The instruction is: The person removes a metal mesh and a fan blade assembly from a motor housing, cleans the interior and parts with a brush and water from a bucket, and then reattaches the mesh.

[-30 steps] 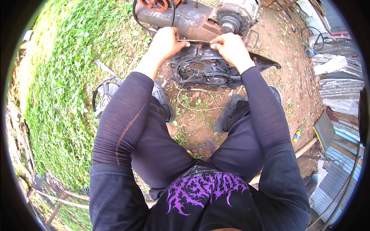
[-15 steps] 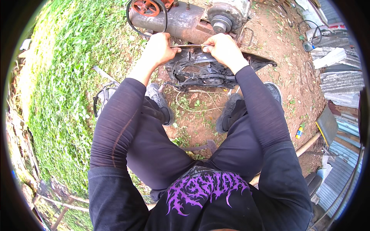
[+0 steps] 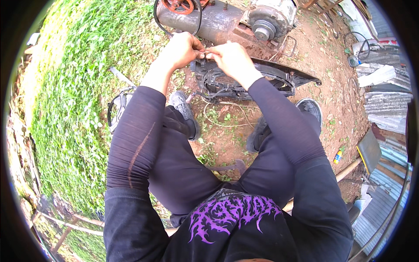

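Both hands meet over the left end of a black fan shroud (image 3: 286, 77), a dirty frame with round openings that stands on the ground just beyond my feet. With thumb and fingers closed, my left hand (image 3: 182, 51) pinches at the shroud's top edge. My right hand (image 3: 235, 62) is closed the same way, its fingertips almost touching those of the left. What sits between the fingertips is too small to make out. Part of the shroud lies hidden beneath my right hand and forearm.
Behind the shroud lies a rusty compressor tank (image 3: 222, 22) with a pulley motor (image 3: 267, 27) and a red wheel (image 3: 179, 5). A pale cord (image 3: 222, 125) loops between my shoes. Corrugated sheets (image 3: 386, 94) and a small yellow-blue container (image 3: 338, 156) are at the right.
My right hand has moved left along the shroud's top edge to meet my left hand. Earlier the hands were apart, with a thin brownish edge between them. The view has shifted slightly.
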A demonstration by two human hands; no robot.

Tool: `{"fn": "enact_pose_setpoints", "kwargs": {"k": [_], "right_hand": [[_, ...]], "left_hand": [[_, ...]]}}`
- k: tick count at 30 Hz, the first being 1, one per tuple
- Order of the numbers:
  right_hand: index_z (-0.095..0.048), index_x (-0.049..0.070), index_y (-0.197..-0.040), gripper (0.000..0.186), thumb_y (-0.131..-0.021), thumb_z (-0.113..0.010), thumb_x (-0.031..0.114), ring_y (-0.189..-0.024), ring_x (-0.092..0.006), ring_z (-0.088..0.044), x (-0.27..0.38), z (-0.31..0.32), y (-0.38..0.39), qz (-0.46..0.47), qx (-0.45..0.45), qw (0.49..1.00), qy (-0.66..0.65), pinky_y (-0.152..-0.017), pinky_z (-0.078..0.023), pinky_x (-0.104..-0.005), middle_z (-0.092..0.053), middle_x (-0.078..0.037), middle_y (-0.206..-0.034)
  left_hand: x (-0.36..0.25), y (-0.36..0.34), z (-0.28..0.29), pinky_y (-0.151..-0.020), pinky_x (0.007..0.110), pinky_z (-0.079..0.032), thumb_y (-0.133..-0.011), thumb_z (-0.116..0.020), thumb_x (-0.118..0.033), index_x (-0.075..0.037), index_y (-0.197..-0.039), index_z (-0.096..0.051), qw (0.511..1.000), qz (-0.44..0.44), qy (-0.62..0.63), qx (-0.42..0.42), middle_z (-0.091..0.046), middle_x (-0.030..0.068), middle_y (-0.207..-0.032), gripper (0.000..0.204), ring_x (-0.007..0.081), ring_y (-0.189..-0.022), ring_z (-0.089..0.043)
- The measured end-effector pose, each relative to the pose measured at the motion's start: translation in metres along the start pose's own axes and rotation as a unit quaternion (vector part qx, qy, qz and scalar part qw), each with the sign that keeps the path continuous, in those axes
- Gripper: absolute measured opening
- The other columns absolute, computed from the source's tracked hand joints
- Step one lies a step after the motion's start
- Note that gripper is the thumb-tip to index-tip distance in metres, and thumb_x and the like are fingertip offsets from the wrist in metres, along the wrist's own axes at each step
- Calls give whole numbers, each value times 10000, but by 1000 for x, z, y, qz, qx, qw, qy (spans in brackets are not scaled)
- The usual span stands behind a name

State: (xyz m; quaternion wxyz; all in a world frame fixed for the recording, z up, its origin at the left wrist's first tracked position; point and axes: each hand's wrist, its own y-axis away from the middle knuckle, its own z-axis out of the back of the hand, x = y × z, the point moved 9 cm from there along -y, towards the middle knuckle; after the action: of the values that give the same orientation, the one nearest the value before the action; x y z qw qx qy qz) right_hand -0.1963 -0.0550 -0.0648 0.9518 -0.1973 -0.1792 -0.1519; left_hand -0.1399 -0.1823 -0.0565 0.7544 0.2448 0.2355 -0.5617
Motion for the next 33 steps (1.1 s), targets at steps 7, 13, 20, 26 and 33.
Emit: {"fn": "enact_pose_setpoints", "kwargs": {"k": [7,13,20,26,33], "right_hand": [[-812,211,-1130,234,-997,-651,317,-961,-311,-738,-40,32,28,-107,110,988,5,-1193,-312,-649,-779,-103,-948],[-802,161,-1128,281,-1005,-629,345,-1001,-296,-723,-31,25,17,-28,71,997,21,-1210,-316,-584,-782,-92,-1020],[-762,181,-1253,293,-1004,-648,283,-1052,-250,-724,-40,24,27,-80,130,986,68,-1225,-277,-639,-789,-58,-1090],[-793,190,-1182,240,-1000,-662,275,-974,-257,-745,-101,84,86,-187,158,962,122,-1186,-347,-570,-796,-76,-1001],[-775,164,-1184,254,-998,-632,260,-950,-222,-758,-52,45,42,-8,82,989,122,-1196,-408,-525,-798,-15,-1021]], "left_hand": [[5,7,4,-777,369,-574,-800,-846,-146,-39,-936,-822,999,33,4,5,-768,159,-875,175,245,-821,-750],[-3,-1,3,-768,378,-573,-786,-853,-146,-54,-926,-826,1000,-14,-3,-18,-768,162,-843,170,248,-789,-745],[6,4,7,-754,379,-567,-767,-863,-141,-60,-921,-830,1000,14,-3,-19,-771,150,-829,177,235,-778,-740],[1,-3,2,-745,392,-564,-755,-856,-119,-51,-910,-823,1000,-6,6,5,-760,171,-824,172,262,-769,-738],[-5,-5,3,-740,399,-564,-768,-838,-102,-29,-877,-807,999,-15,-31,-39,-753,171,-794,135,271,-752,-737]]}}
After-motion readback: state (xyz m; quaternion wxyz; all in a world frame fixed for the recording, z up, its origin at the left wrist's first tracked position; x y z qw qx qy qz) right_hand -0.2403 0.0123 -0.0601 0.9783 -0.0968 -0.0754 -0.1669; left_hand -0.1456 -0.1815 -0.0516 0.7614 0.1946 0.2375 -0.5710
